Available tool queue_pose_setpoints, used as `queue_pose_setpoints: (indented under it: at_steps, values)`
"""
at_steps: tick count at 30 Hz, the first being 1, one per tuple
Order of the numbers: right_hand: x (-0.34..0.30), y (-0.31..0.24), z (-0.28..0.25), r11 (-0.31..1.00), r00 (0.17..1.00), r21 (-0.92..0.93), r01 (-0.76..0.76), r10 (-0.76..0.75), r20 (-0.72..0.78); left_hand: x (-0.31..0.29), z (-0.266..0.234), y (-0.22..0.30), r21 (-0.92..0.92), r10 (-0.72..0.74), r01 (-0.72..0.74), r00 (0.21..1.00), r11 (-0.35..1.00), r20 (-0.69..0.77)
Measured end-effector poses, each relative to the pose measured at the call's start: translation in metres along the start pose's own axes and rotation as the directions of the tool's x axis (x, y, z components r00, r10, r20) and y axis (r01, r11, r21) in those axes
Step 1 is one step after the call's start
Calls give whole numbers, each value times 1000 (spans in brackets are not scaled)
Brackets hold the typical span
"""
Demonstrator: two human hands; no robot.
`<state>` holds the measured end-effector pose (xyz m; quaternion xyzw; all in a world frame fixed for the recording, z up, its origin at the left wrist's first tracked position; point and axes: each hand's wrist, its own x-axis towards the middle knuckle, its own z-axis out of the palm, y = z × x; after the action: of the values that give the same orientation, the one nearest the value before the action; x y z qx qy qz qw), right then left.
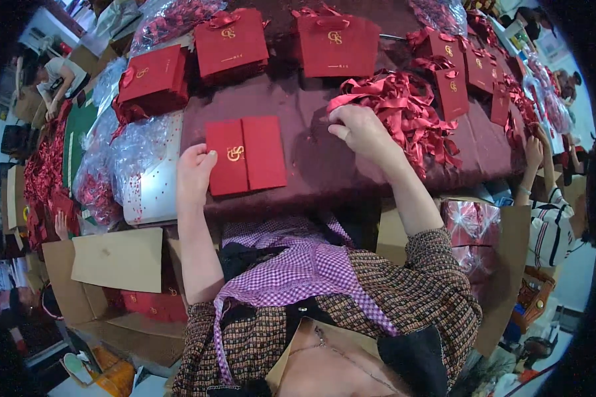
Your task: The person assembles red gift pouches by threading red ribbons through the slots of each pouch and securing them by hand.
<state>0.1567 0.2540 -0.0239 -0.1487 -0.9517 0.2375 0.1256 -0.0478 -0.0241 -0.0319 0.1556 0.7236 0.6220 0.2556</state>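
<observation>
A flat, folded red paper bag (246, 155) with a gold emblem lies on the dark maroon table cover (318, 165) in front of me. My left hand (195, 171) rests on its left edge, thumb on the red paper. My right hand (361, 130) reaches to the right into a heap of red ribbons (407, 109), fingers curled and pinching at the ribbon ends. Several finished red gift bags (338, 45) with ribbon handles stand upright along the far side of the table.
Clear plastic packs of red pieces (129, 159) lie at my left. An open cardboard box (119, 264) with red bags sits low on the left, another box (477, 231) on the right. Other people work nearby: a person's arm (533, 165) at right, another person (49, 76) far left.
</observation>
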Motion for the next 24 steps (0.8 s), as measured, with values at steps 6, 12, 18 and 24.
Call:
queue_pose_setpoints:
  at_steps: [6,12,18,24]
  values:
    - [-14,12,12,968,970,-218,126,-166,-176,-6,2,3,-12,-32,32,999,999,13]
    - [24,-37,-28,865,997,499,53,-14,-82,-7,3,-7,-99,-41,42,999,994,14]
    - [41,-60,-46,295,993,950,101,33,-116,-8,1,-13,-76,6,-8,1000,997,-19]
    - [0,-4,-12,929,936,161,-334,347,-62,-11,-2,-15,-120,-49,46,999,992,-20]
